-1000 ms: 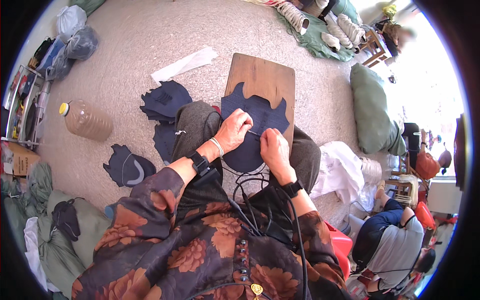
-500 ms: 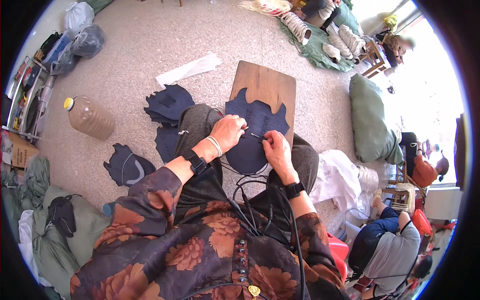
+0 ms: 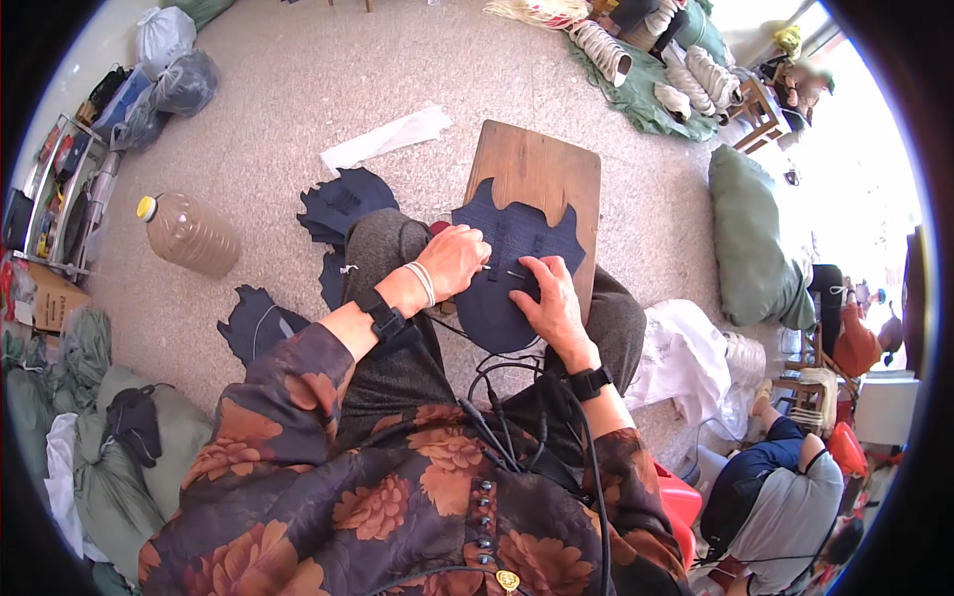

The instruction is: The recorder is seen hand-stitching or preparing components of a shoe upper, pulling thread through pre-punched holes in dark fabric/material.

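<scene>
A dark navy fabric piece (image 3: 512,233) with a jagged top edge and rounded bottom lies over the board and between my knees. On its left side rests my left hand (image 3: 457,260), fingers curled closed around something small; a pale tip shows at the fingertips. Just behind that hand a dark red bit (image 3: 437,227) peeks out, its kind unclear. My right hand (image 3: 553,306) lies on the fabric's right side, thumb and forefinger apart. A thin needle-like piece (image 3: 516,273) shows by its forefinger. Beneath the fabric is a wooden board (image 3: 542,164).
More navy pieces (image 3: 348,204) lie on the floor to the left, near a large yellow-capped bottle (image 3: 194,236). Black cables (image 3: 542,372) cross my lap. White cloth (image 3: 681,353) and a green sack (image 3: 755,238) lie to the right. Co-workers sit at the far right.
My right thumb and forefinger have spread apart and lowered onto the fabric; before, they pinched a thin dark tool. My left hand stays closed. The whole view has shifted slightly.
</scene>
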{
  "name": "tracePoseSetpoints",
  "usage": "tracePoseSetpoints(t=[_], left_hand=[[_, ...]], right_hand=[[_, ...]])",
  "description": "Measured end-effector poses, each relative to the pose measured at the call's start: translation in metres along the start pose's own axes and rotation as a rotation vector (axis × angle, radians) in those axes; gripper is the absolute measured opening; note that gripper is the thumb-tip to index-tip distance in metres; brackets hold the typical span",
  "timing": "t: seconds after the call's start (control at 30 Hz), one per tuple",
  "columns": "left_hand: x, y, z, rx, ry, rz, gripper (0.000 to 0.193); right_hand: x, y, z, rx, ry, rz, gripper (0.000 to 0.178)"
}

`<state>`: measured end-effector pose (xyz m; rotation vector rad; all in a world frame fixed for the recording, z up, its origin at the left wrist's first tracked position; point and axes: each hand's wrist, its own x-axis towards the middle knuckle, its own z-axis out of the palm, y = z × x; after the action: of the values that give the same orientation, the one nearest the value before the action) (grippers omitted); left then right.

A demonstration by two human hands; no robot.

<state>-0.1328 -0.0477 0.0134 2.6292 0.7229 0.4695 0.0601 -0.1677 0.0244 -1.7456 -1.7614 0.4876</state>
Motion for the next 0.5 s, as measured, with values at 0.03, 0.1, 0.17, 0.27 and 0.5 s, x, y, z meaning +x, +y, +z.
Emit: tracePoseSetpoints(t=[0.03,0.1,0.17,0.27,0.5], left_hand=[[0.0,-0.003,0.0,-0.041,-0.003,0.004,0.006],[0.001,-0.005,0.002,-0.08,-0.009,0.01,0.005],[0.004,-0.005,0.004,-0.184,-0.007,-0.007,0.006],[0.008,0.002,0.01,-0.319,-0.019,-0.135,0.007],[-0.008,0.004,0.007,-0.264,0.167,-0.111,0.011]], right_hand=[[0.0,0.001,0.002,-0.004,0.011,-0.002,0.052],[0.0,0.001,0.005,-0.007,0.025,0.0,0.052],[0.0,0.001,0.006,-0.02,0.032,0.011,0.053],[-0.001,-0.002,0.006,-0.036,0.041,-0.009,0.052],[-0.004,0.002,0.005,-0.018,0.067,-0.033,0.049]])
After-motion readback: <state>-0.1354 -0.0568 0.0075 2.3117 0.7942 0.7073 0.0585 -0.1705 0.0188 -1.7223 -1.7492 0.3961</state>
